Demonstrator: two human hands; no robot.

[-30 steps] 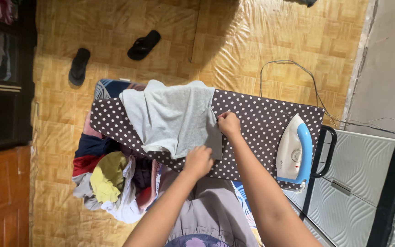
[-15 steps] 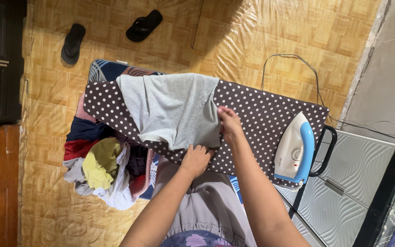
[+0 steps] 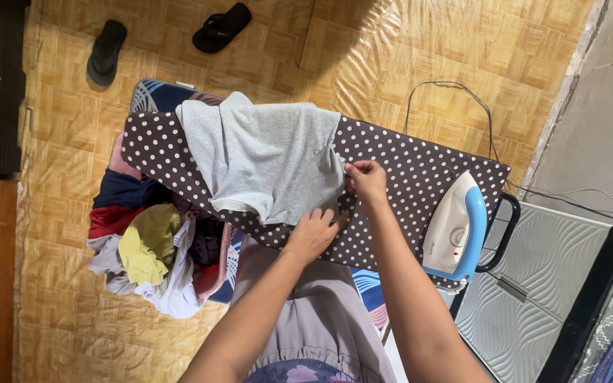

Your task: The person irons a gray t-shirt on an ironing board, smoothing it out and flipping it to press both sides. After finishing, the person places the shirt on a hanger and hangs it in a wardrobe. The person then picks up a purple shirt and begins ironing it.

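Grey cotton, soft and limp: that is the grey T-shirt point(image 3: 267, 159) spread across the left half of the ironing board point(image 3: 413, 177), which wears a dark brown cover with white dots. One sleeve droops over the near edge of the board, the collar end lies toward the far edge, and the cloth sags wherever nothing supports it.

Right hand point(image 3: 367, 179) sits at the shirt's right-hand edge, fingers bunched tight on the hem, pinching a fold of it. Left hand point(image 3: 313, 234) lies at the near corner of that same edge, fingers curled down over the cloth; whether it pinches the fabric or only presses it flat, I cannot tell.

By the look of it this thing weighs next to nothing and has no stiffness at all, so it will crumple or slide on the cover if pulled from one point. The hem and side seams look like the best places to take hold, two hands well apart, keeping the cloth taut between them.

White and blue iron point(image 3: 457, 228) rests on the board's right end, well apart from both hands, its cord point(image 3: 455, 96) looping over the yellow parquet-pattern floor point(image 3: 391, 50). A pile of clothes point(image 3: 154, 252) lies below the board on the left, and two black sandals point(image 3: 161, 39) lie beyond.
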